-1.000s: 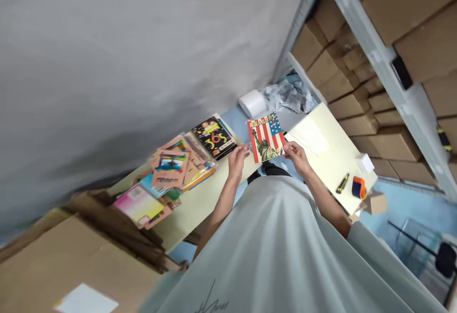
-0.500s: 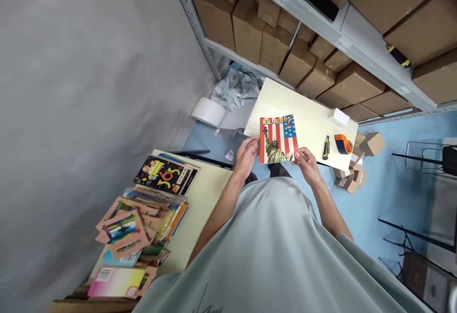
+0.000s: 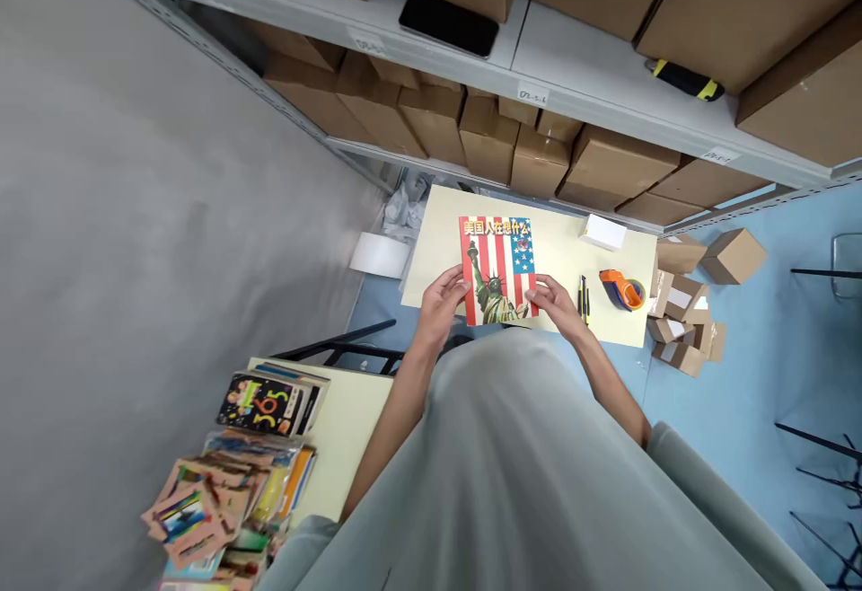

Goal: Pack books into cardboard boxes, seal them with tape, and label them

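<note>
Book [image 3: 499,254], its cover showing a striped flag and statue, sits between both hands, face up above the cream table [image 3: 431,241]. The left hand [image 3: 436,308] pinches its edge at eight o'clock; the right hand [image 3: 560,305] holds it at four o'clock, thumb over the cover. From it, the cutter [image 3: 584,301] lies toward four o'clock, the orange tape dispenser [image 3: 612,287] at three, the white box [image 3: 604,232] near two.
</note>
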{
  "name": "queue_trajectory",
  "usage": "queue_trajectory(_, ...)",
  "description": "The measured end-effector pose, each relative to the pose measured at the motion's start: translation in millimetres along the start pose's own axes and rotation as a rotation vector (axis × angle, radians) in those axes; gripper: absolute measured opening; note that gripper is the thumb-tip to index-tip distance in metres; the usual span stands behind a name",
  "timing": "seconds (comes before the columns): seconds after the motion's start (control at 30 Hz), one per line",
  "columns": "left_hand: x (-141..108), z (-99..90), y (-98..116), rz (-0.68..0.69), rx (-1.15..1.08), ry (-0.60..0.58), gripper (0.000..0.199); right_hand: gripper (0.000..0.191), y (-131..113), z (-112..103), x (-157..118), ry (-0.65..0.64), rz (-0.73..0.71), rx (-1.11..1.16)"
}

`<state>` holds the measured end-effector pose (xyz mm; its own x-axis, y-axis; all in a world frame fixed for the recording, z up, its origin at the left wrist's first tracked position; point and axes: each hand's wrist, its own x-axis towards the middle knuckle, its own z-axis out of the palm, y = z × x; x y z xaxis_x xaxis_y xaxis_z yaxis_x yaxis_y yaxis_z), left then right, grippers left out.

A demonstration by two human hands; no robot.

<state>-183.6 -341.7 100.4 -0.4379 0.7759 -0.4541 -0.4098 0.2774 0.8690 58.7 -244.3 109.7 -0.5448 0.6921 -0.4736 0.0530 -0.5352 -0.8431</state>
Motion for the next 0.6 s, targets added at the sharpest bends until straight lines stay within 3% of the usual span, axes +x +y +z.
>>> queue_trajectory(0.13,14,25.7,11,0.056,0.068,0.024,0.056,0.058,-24,-16,24,-0.002,-0.052,-0.001)
queue_trajectory(0.27,24,35.7,25,0.083,0.100,-0.004,0.055,0.057,-42,-16,31,0.023,-0.104,0.004)
queue_trajectory(0.4,34,29.7,35,0.072,0.104,-0.051,0.053,0.059,-49,4,21,0.106,-0.146,0.006)
queue_trajectory(0.6,37,0.0,43,0.039,0.078,-0.140,0.055,0.061,-46,48,3,0.219,-0.170,0.022)
